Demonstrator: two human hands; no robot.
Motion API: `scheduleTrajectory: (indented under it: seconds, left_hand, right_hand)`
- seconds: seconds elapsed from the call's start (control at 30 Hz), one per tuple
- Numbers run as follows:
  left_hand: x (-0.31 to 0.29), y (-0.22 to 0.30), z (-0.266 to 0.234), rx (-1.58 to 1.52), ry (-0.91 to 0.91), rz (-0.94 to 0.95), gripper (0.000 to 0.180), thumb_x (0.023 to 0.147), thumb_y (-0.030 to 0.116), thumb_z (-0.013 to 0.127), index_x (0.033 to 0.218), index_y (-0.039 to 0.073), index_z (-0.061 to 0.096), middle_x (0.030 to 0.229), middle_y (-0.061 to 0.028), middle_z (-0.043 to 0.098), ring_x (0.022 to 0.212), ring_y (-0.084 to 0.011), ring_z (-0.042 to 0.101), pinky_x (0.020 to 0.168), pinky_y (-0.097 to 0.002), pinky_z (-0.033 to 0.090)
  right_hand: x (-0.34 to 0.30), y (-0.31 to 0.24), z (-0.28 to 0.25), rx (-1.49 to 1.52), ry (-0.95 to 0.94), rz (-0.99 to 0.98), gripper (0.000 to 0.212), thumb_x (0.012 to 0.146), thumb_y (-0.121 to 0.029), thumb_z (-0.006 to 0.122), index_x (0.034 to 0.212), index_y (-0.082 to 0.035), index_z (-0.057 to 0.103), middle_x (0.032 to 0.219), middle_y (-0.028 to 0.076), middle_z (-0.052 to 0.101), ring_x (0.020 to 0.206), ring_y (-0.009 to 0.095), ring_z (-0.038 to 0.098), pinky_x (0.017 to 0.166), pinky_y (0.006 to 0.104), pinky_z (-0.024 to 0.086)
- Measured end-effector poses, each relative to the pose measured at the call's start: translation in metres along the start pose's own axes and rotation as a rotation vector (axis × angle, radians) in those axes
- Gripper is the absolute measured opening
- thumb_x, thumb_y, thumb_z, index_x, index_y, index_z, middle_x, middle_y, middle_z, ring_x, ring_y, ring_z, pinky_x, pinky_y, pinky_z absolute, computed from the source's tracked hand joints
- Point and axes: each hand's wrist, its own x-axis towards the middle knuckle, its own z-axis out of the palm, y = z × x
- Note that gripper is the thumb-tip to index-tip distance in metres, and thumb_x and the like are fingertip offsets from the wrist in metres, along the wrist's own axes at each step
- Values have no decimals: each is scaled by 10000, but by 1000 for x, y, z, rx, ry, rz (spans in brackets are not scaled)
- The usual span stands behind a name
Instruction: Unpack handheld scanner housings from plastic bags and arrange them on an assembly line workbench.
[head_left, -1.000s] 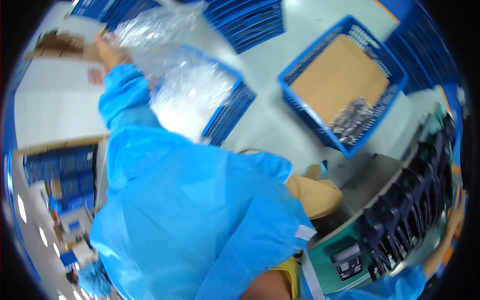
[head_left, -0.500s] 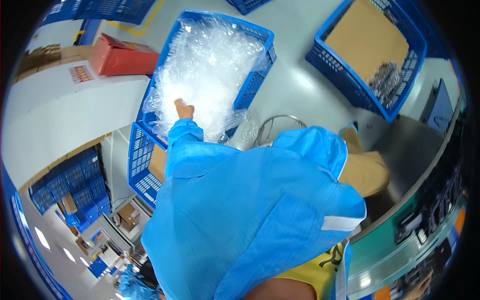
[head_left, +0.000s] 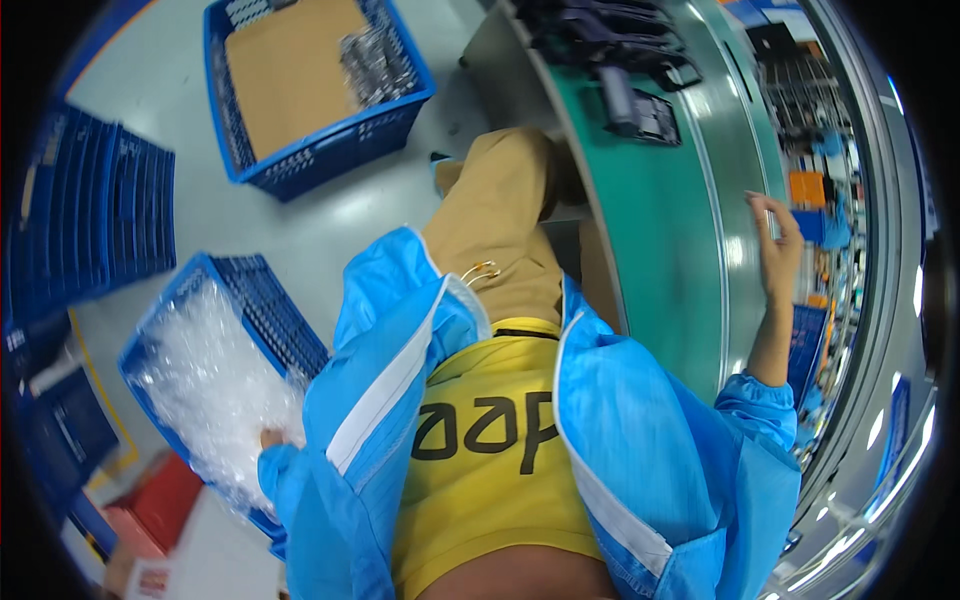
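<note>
My left hand [head_left: 272,438], partly covered by its blue sleeve, is at the near right side of a heap of clear plastic bags [head_left: 205,385]. The bags fill a blue crate [head_left: 265,315] on the left. Its fingers are too small and blurred to tell whether they grip the plastic. Out to the right, my right hand [head_left: 782,245] is raised above the far side of a green-topped bench [head_left: 660,230]. Its thumb and fingers are bent but apart, and I see nothing held between them. Dark plastic parts [head_left: 615,40] and a dark rectangular piece [head_left: 655,118] lie on the bench's far end.
Another blue crate [head_left: 270,175] holds a brown cardboard sheet [head_left: 295,75] and bagged dark items [head_left: 378,68]. Stacked blue crates [head_left: 140,200] stand at the far left. A red box [head_left: 160,500] is at the lower left. Orange and blue bins [head_left: 808,190] sit beyond the bench.
My view has turned right, so the crate of bags now appears lower left. The bench and my right hand have come into clear view. My left hand remains by the bags.
</note>
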Motion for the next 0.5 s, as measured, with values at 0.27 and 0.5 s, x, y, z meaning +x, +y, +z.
scheduleTrajectory:
  seconds: [0.27, 0.5]
  left_hand:
    - [82, -64, -224, 176, -5, -249, 379, 900, 206, 461, 1209, -7, 515, 1184, -212, 564, 1127, -349, 523, 962, -394, 401]
    - [238, 477, -248, -254, 365, 243, 330, 895, 171, 569, 1178, 2, 570, 1135, -158, 617, 1040, -263, 600, 886, -332, 450]
  right_hand:
    - [13, 12, 114, -7, 51, -308, 742, 689, -394, 744, 1309, -111, 451, 1356, 105, 446, 1309, 312, 347, 1031, 441, 274]
    - [82, 38, 187, 30, 114, -447, 437, 768, -257, 669, 1180, -177, 547, 1223, 37, 557, 1206, 215, 466, 1065, 511, 225]
